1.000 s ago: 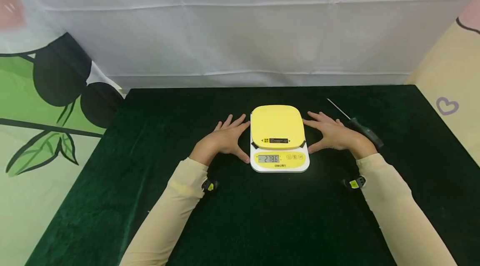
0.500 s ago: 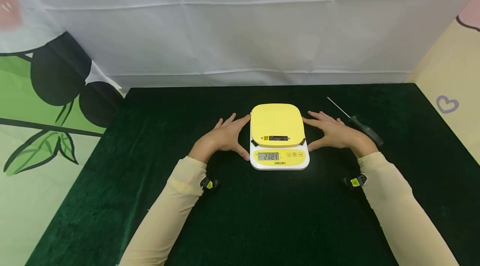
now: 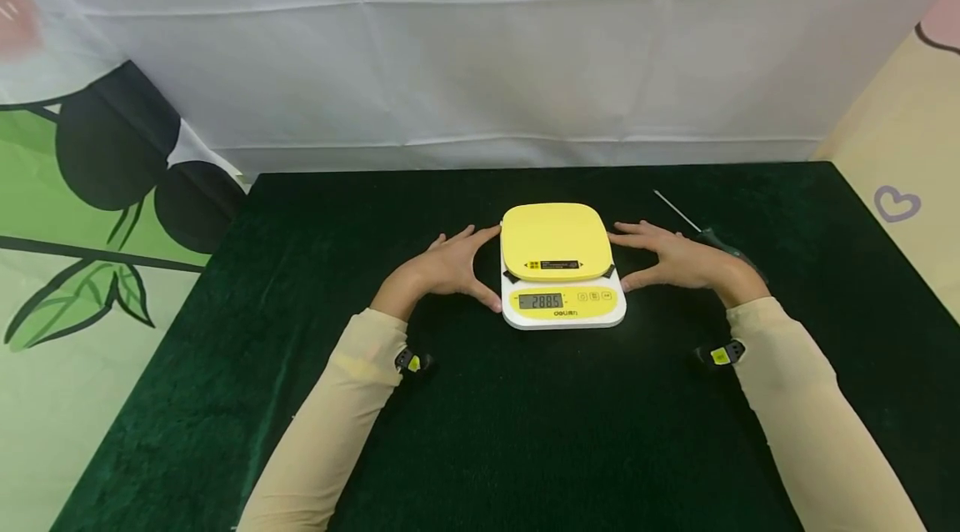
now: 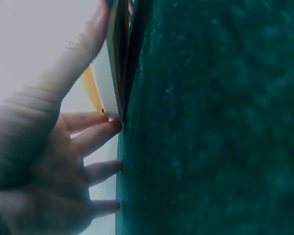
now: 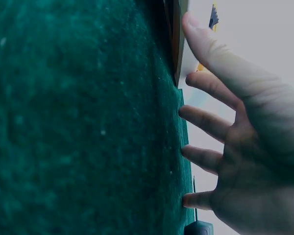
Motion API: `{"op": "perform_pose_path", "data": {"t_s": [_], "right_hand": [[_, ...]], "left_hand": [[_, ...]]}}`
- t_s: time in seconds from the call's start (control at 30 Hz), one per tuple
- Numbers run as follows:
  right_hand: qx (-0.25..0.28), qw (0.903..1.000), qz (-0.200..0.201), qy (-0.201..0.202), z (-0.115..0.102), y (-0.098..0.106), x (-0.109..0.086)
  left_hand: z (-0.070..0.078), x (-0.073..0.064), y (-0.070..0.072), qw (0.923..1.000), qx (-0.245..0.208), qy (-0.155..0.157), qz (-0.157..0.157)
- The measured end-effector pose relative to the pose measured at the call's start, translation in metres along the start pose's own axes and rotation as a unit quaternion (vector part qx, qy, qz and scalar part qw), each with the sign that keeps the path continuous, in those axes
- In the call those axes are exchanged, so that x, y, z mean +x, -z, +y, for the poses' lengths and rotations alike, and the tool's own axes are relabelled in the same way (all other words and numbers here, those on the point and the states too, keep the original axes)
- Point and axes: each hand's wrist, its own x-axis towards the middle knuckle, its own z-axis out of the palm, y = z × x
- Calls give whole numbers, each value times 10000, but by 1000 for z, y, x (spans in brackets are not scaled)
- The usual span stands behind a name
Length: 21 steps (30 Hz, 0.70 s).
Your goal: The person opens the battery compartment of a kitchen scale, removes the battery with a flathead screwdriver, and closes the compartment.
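Where the yellow-and-white rounded-square digital scale [image 3: 558,253] sits: on dark-green cloth-covered desk [image 3: 555,419], between left hand [image 3: 446,268] and right hand [image 3: 678,259].
Left hand: fingers spread, ungripped; thumb and index touch scale's left side.
Right hand: fingers spread likewise, touching right side.
Grey display [image 3: 541,300]: digits look like 288.5.
Dark-handled, metal-shafted screwdriver [image 3: 711,238]: just beyond right hand, partly hidden.

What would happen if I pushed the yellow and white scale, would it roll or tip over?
The scale would probably not roll, because its outline is squarish with rounded corners. It likely won't tip easily, since it looks low and wide. The green cloth looks fuzzy, so the scale might drag a little.
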Motion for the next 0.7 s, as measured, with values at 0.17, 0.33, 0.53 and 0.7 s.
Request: {"op": "perform_pose_path", "data": {"t_s": [0.17, 0.33, 0.53, 0.7], "right_hand": [[256, 9995, -129, -100, 2, 4, -2], [599, 9981, -169, -16, 4, 8, -4], [767, 9969, -194, 40, 7, 12, -9], [871, 9960, -189, -15, 6, 15, -11]], "left_hand": [[-6, -1, 3, 9990, -421, -143, -42], [-11, -3, 5, 9931, -1057, -508, -24], [-14, -5, 9, 9829, -1538, -1014, 15], [-15, -7, 11, 9775, -1785, -1125, 26]]}}
